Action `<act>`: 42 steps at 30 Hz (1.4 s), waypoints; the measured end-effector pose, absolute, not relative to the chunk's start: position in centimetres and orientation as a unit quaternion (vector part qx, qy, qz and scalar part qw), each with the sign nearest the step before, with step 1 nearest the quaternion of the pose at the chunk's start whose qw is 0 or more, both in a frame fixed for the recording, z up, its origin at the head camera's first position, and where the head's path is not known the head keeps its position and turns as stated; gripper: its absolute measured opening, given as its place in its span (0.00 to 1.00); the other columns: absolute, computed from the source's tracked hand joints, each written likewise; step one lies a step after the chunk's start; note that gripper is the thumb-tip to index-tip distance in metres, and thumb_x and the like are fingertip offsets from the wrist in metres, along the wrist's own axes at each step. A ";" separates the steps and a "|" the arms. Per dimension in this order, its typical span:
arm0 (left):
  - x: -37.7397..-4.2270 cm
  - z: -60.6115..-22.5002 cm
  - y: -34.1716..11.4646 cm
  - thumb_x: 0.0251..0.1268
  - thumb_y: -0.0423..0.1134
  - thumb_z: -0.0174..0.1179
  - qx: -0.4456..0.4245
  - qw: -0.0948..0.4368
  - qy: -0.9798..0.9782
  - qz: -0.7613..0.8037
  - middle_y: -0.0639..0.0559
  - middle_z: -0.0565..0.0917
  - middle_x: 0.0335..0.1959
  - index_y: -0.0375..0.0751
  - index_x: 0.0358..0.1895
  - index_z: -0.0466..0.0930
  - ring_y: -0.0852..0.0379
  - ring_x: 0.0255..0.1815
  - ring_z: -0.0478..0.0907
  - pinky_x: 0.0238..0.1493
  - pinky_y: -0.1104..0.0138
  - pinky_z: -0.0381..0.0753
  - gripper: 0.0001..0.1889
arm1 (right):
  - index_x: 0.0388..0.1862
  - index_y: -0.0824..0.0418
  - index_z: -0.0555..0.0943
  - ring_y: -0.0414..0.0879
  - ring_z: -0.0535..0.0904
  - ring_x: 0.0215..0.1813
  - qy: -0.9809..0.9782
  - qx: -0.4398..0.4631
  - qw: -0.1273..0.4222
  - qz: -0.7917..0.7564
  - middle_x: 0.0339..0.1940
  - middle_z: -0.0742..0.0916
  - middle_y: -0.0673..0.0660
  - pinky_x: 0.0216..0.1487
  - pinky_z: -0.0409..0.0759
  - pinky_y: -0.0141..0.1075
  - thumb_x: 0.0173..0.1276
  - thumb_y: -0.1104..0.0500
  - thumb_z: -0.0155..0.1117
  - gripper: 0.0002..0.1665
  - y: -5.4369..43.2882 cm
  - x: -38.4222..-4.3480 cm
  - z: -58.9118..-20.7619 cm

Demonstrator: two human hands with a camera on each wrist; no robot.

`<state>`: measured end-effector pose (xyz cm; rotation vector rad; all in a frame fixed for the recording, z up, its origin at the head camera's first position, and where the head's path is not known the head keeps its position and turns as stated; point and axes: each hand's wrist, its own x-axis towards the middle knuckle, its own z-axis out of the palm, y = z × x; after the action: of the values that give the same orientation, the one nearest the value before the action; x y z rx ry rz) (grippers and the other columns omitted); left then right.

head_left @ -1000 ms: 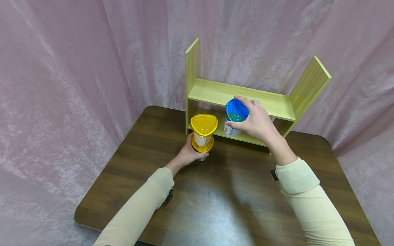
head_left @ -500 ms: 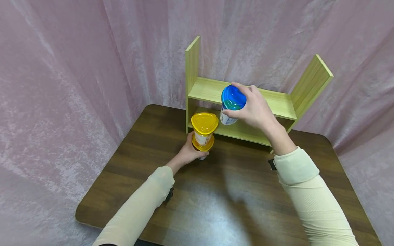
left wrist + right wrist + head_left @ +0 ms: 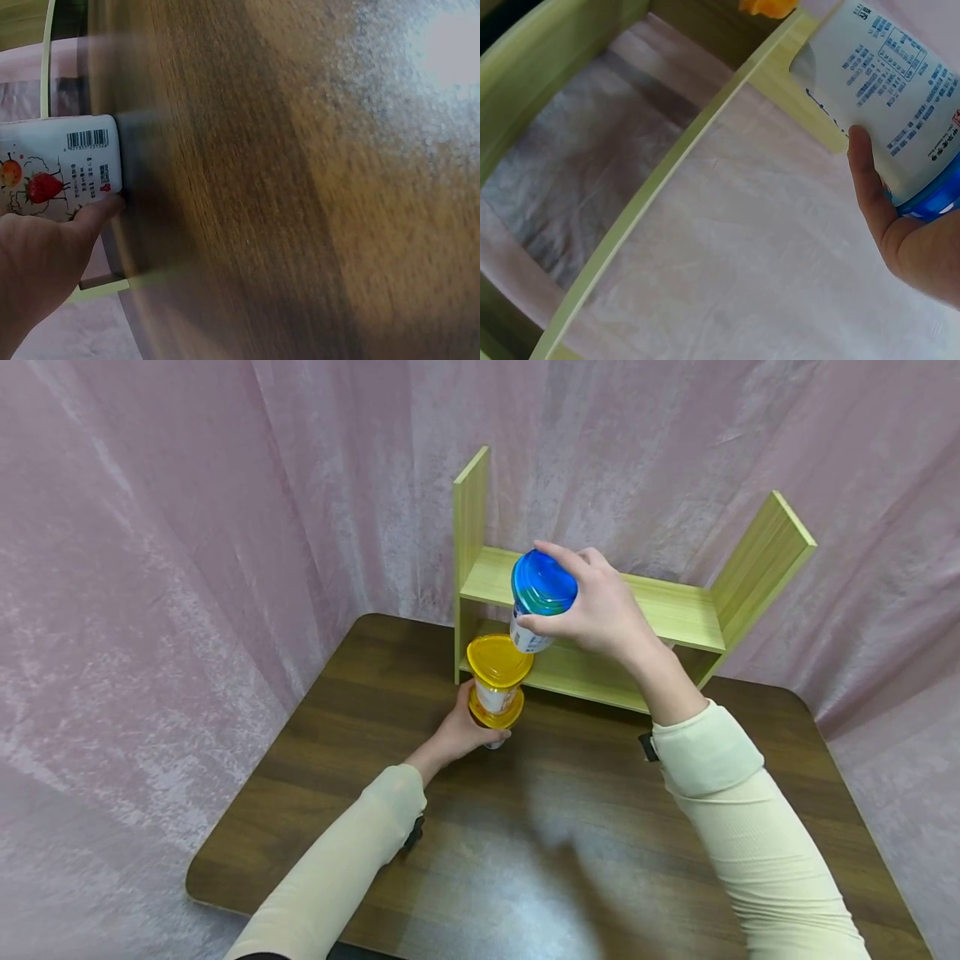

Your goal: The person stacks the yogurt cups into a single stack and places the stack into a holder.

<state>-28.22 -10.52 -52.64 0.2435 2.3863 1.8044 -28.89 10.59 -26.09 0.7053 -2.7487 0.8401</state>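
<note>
Two canisters with yellow lids stand stacked on the table, the upper canister [image 3: 498,662] right on top of the lower canister [image 3: 497,717]. My left hand [image 3: 457,733] grips the lower one from the left, thumb near its base. In the left wrist view that canister [image 3: 82,157] has a white wall with a strawberry print and barcode. My right hand [image 3: 606,610] holds a blue-lidded canister [image 3: 542,587] in the air, tilted, its bottom overlapping the upper yellow lid in the head view. Small blue print covers its white wall [image 3: 900,90] in the right wrist view.
Behind the stack is a pale wooden shelf [image 3: 667,610] with two upright side panels and two levels. It stands at the back of the dark wooden table [image 3: 360,718]. Pink curtains [image 3: 225,510] hang behind and at both sides.
My right hand has lifted the blue-lidded canister from in front of the lower shelf and moved it left toward the stack. The left hand and yellow-lidded canisters have stayed put.
</note>
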 end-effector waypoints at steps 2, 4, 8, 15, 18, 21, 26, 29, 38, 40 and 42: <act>-28.2 -52.6 -10.5 0.53 0.41 0.79 0.079 0.072 0.793 0.600 0.48 0.68 0.67 0.57 0.78 0.42 0.48 0.65 0.70 0.67 0.49 0.69 0.58 | 0.78 0.36 0.64 0.63 0.73 0.61 -0.924 0.243 0.086 0.283 0.64 0.72 0.64 0.57 0.79 0.58 0.54 0.36 0.77 0.54 10.2 -28.9 -26.1; -28.2 -52.5 -10.5 0.54 0.42 0.79 0.078 0.075 0.793 0.600 0.48 0.68 0.67 0.57 0.78 0.43 0.48 0.65 0.70 0.68 0.49 0.69 0.57 | 0.78 0.36 0.64 0.62 0.73 0.61 -0.923 0.248 0.080 0.284 0.64 0.73 0.63 0.56 0.80 0.57 0.54 0.36 0.77 0.54 9.8 -28.9 -26.2; -28.2 -52.4 -10.4 0.55 0.42 0.78 0.079 0.077 0.791 0.601 0.49 0.68 0.67 0.58 0.78 0.44 0.48 0.66 0.70 0.69 0.48 0.67 0.55 | 0.78 0.37 0.64 0.60 0.73 0.61 -0.919 0.264 0.070 0.285 0.63 0.74 0.62 0.54 0.81 0.55 0.54 0.36 0.77 0.54 9.2 -28.8 -26.4; -28.0 -52.0 -10.5 0.56 0.41 0.77 0.089 0.083 0.780 0.614 0.48 0.68 0.67 0.58 0.77 0.45 0.47 0.66 0.69 0.70 0.48 0.65 0.54 | 0.78 0.39 0.65 0.57 0.73 0.64 -0.913 0.289 0.061 0.282 0.67 0.73 0.60 0.56 0.80 0.53 0.52 0.36 0.79 0.56 8.4 -28.8 -27.0; -27.3 -50.5 -10.6 0.57 0.39 0.76 0.091 0.100 0.777 0.615 0.45 0.67 0.69 0.53 0.78 0.44 0.45 0.67 0.68 0.71 0.47 0.64 0.54 | 0.78 0.39 0.64 0.58 0.73 0.64 -0.917 0.287 0.055 0.270 0.68 0.73 0.60 0.57 0.79 0.54 0.51 0.36 0.79 0.56 8.0 -28.8 -27.3; -26.7 -48.9 -10.6 0.58 0.37 0.75 0.088 0.120 0.777 0.611 0.42 0.65 0.70 0.48 0.78 0.43 0.43 0.69 0.67 0.72 0.47 0.63 0.54 | 0.79 0.38 0.63 0.59 0.72 0.65 -0.923 0.280 0.043 0.259 0.69 0.72 0.60 0.57 0.79 0.55 0.52 0.35 0.78 0.56 7.8 -28.9 -27.3; -27.8 -51.0 -10.6 0.57 0.40 0.77 0.076 0.113 0.779 0.613 0.45 0.65 0.71 0.53 0.79 0.42 0.44 0.69 0.66 0.73 0.47 0.61 0.56 | 0.80 0.38 0.60 0.59 0.70 0.67 -0.927 0.266 0.016 0.265 0.71 0.69 0.61 0.59 0.77 0.57 0.55 0.36 0.77 0.56 7.8 -29.2 -27.1; -28.2 -52.2 -10.6 0.56 0.42 0.77 0.075 0.097 0.779 0.614 0.47 0.66 0.70 0.57 0.78 0.43 0.46 0.68 0.67 0.72 0.47 0.62 0.56 | 0.81 0.39 0.59 0.60 0.68 0.68 -0.924 0.264 0.011 0.276 0.73 0.66 0.62 0.61 0.76 0.56 0.57 0.37 0.76 0.56 7.7 -29.4 -27.1; -28.2 -52.7 -10.6 0.55 0.43 0.78 0.076 0.077 0.787 0.607 0.50 0.67 0.67 0.60 0.77 0.45 0.48 0.66 0.69 0.70 0.48 0.65 0.55 | 0.81 0.47 0.59 0.57 0.62 0.72 -0.909 0.310 0.024 0.277 0.76 0.66 0.58 0.64 0.72 0.57 0.58 0.44 0.76 0.56 7.7 -29.9 -27.4; -28.2 -52.8 -10.6 0.55 0.43 0.78 0.073 0.077 0.788 0.606 0.51 0.67 0.66 0.60 0.77 0.45 0.48 0.65 0.69 0.70 0.48 0.65 0.55 | 0.81 0.47 0.59 0.57 0.61 0.72 -0.906 0.316 0.023 0.281 0.76 0.66 0.58 0.63 0.72 0.57 0.58 0.45 0.76 0.55 7.7 -29.9 -27.5; -28.3 -52.8 -10.6 0.55 0.43 0.78 0.071 0.078 0.789 0.606 0.51 0.67 0.66 0.60 0.77 0.44 0.48 0.65 0.69 0.70 0.48 0.65 0.55 | 0.81 0.46 0.60 0.57 0.61 0.73 -0.904 0.319 0.023 0.284 0.76 0.66 0.57 0.63 0.73 0.58 0.59 0.44 0.75 0.54 7.8 -29.9 -27.6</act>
<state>-28.27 -10.61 -52.82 0.2140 2.3621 1.8147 -29.86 7.77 -27.61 0.9866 -2.7989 0.8803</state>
